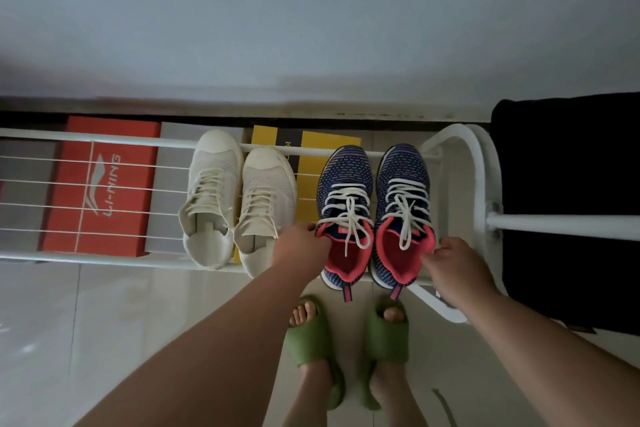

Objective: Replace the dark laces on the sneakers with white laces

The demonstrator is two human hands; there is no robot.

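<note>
Two blue sneakers (pixel 375 215), laced white, are stood side by side on the rack (pixel 104 258), toes pointing away. Each collar is pinched by the nearer hand: the left hand (pixel 300 246) at the left shoe's outer edge, the right hand (pixel 450 262) at the right's.

Bare arms, bare hands, green slippers.
Both forearms are uncovered, with no sleeve reaching into view. The left hand (pixel 299 248) and right hand (pixel 453 265) are bare. On the feet are thick, soft-looking green slippers (pixel 313 343), each with an open front where the toes show through.
</note>
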